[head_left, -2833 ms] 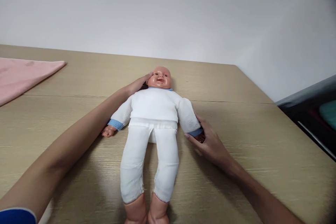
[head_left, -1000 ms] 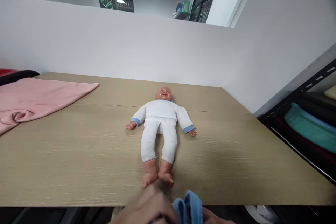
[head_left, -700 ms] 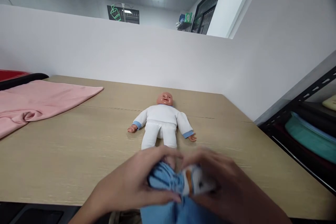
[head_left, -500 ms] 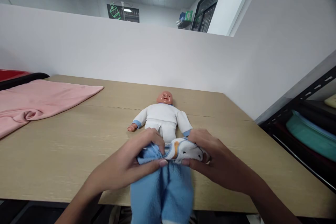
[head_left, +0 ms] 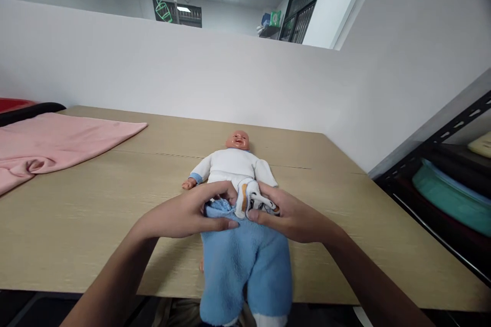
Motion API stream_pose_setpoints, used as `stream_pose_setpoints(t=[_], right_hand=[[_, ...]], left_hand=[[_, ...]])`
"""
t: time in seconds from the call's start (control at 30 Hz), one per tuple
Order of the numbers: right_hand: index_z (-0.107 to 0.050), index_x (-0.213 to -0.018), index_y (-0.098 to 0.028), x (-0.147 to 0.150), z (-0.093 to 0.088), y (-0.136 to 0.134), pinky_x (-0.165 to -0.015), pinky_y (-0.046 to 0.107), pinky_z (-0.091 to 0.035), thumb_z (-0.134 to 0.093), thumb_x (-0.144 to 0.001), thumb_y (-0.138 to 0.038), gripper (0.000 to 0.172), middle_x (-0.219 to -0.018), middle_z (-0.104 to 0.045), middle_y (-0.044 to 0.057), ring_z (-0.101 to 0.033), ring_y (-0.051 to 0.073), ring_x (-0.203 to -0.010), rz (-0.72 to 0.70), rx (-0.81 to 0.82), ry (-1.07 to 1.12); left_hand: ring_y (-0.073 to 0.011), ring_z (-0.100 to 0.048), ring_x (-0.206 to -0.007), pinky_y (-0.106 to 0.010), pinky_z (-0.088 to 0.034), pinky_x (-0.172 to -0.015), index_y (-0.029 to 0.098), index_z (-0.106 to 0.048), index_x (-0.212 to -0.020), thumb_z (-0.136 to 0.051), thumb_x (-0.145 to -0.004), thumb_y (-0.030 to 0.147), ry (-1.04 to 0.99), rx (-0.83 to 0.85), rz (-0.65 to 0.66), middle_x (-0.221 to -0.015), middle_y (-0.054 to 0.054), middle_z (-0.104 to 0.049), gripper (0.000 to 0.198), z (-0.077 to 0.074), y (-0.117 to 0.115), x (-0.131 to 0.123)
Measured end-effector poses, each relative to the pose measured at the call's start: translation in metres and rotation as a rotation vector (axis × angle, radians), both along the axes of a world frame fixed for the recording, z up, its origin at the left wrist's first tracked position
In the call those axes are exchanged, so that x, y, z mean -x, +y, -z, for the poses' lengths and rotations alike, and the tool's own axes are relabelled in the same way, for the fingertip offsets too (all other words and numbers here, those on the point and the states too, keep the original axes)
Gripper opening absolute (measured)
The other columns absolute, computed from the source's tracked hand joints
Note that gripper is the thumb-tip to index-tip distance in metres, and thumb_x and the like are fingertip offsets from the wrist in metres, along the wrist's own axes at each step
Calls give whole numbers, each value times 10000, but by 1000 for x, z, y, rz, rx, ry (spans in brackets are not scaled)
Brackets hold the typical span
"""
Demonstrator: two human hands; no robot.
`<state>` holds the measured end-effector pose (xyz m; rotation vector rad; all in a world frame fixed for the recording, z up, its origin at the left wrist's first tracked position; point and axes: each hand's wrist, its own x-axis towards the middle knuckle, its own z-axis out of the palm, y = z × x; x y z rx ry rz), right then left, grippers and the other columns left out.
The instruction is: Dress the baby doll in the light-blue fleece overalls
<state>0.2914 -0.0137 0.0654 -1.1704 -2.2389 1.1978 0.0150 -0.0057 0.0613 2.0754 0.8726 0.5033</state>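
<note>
A baby doll [head_left: 232, 162] in a white top with blue cuffs lies on its back, head toward the far wall. Blue fleece baby trousers [head_left: 245, 260] are spread over its lower body, their legs hanging past the table's near edge. My left hand [head_left: 187, 212] is closed on the left side of the waistband, fingers tucked inside and thumb on the outside. My right hand [head_left: 289, 212] grips the right side, where a white patch with an orange stripe and dark markings is bunched. The doll's legs are mostly hidden; a bit of foot shows left of the trousers.
The doll lies on a wooden table [head_left: 115, 225]. A pink cloth [head_left: 69, 138] is spread at the left, beside a red and black container [head_left: 23, 107]. A low white wall [head_left: 172, 71] stands behind. At the right, a black shelf rack [head_left: 433, 143] holds a teal basin [head_left: 448, 194].
Both hands have moved the trousers' waistband up toward the doll's torso. The bunched white patch has shifted and folded differently. A bit of foot now shows beside the trousers.
</note>
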Motion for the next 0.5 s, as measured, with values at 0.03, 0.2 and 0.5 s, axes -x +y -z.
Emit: stream_pose_setpoints(t=[0.03, 0.2, 0.5], right_hand=[[-642, -1241, -233, -2, 2, 2, -780, 308, -485, -690, -999, -575, 422, -1037, -716, 21, -624, 198, -896, -38, 18, 30], [-689, -1121, -238, -5, 0, 1, -749, 293, -478, -827, -901, -547, 403, -954, -681, -12, -597, 170, -843, 74, -88, 155], [-710, -1217, -276, 10, -22, -10, -674, 259, -417, -862, -874, -434, 407, -874, -670, -50, -541, 124, -721, -40, -242, 5]], left_hand=[[-212, -574, -1036, -303, -479, -889, 261, -630, -1150, -763, -949, 520, -20, 15, 14, -1097, -1, -647, 354, 1, 1, 0], [-239, -601, -1083, -343, -505, -921, 285, -630, -1268, -822, -882, 582, -18, 20, 14, -1154, -20, -623, 524, 0, 4, 6], [-287, -544, -1271, -371, -545, -1012, 383, -634, -1446, -847, -882, 534, -9, -192, 77, -1359, -61, -547, 622, -17, 10, -1]])
